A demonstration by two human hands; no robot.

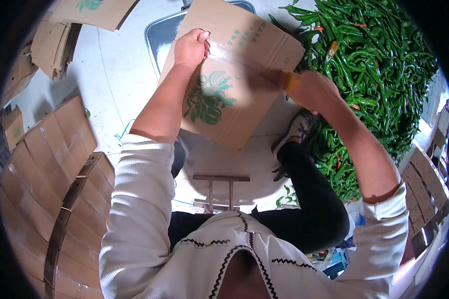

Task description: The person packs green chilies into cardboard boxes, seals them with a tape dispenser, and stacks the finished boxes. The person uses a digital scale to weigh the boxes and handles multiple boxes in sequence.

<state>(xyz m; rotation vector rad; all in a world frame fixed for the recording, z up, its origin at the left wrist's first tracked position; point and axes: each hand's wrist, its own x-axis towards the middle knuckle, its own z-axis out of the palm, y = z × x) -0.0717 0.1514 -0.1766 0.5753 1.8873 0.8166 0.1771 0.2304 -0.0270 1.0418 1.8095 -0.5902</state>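
A flattened-looking cardboard box (243,108), printed in green with vegetables and writing, lies tilted in front of me. My left hand (192,48) grips it near its left edge, fingers curled in at the seam. From there a strip of clear packing tape (224,53) runs across the cardboard towards the right. At its other end my right hand (316,91) holds an orange-yellow tape dispenser (290,83) close to the box's right edge. The dispenser is blurred and partly hidden by my fingers. Beneath the box shows a dark-rimmed tub or tray (157,35).
A large heap of green chilli peppers (370,71), with a few red ones, fills the right side. Stacked cardboard boxes (56,145) stand at left, flat cardboard sheets (56,46) behind them. A small stool or frame (220,178) is between my legs. Loose peppers lie on the floor.
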